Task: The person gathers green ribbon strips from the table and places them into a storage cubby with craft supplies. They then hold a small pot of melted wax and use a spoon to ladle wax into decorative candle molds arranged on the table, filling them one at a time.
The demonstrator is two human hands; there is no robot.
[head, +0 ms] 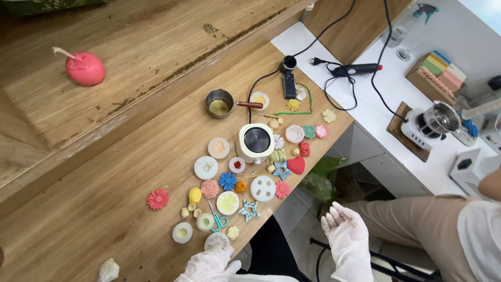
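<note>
My left hand [211, 265] wears a white glove and rests at the near edge of the wooden table [104, 203], beside a pale round silicone mould [216, 241]. My right hand [345, 230], also gloved, hovers off the table over the floor with fingers spread and holds nothing. Spread on the table are several small wax flowers, stars and moulds, among them a red heart [296, 165], a blue flower [227, 180] and small green-handled scissors [217, 219]. A small white electric hot plate [255, 141] stands among them.
A small metal pot with a wooden handle [219, 103] holds yellow wax. A pink round candle [85, 68] lies on the raised wooden ledge. Black cables [339, 73] cross a white counter with a second hot plate and pot [433, 122]. Another person in beige trousers [417, 219] sits at right.
</note>
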